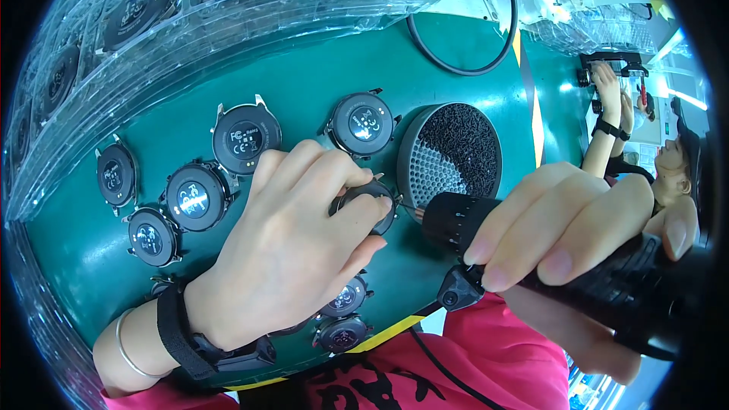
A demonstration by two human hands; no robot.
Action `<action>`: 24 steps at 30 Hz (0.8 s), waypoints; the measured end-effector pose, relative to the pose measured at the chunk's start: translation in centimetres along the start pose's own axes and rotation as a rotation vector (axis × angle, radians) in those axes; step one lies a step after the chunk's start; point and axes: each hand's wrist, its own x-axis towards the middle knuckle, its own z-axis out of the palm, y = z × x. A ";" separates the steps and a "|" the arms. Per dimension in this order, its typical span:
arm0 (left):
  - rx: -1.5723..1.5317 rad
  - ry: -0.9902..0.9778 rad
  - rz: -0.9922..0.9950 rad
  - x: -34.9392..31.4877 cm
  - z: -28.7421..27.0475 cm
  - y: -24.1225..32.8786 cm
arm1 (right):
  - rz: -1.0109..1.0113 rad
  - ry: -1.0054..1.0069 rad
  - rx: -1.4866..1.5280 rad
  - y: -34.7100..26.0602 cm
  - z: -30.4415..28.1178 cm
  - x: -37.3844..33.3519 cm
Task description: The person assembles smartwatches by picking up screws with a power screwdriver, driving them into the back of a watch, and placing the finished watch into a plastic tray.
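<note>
My left hand (pixel 292 231) grips a round black smartwatch body (pixel 366 199) between thumb and fingers, partly hiding it. In my right hand (pixel 558 228) is a black electric screwdriver (pixel 459 222), its fingers wrapped round the barrel. The thin bit points left and reaches the edge of the held watch; whether it sits in a screw I cannot tell. Just beyond the bit stands a round dish (pixel 434 165) with a perforated grey plate, dark tiny screws heaped over its far right part. Another watch body (pixel 363 124) lies back side up beside the dish.
Several more watch bodies (pixel 196 196) lie on the green mat (pixel 334 53) to the left, others near my left wrist. Stacked clear plastic trays (pixel 250 19) with watches line the far left. A black cable (pixel 463 72) loops at the back. At right, a co-worker's hands (pixel 607 95) are raised.
</note>
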 end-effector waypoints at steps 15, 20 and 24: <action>0.016 0.012 0.021 -0.3 -0.2 -0.1 | -0.204 -0.026 0.108 -0.5 1.4 -1.2; 0.024 0.004 0.025 -0.3 -0.2 0.0 | -0.508 -0.028 0.236 -1.1 2.5 0.5; 0.041 0.007 0.036 -0.2 -0.1 0.1 | -0.755 -0.026 0.343 -1.7 3.7 2.6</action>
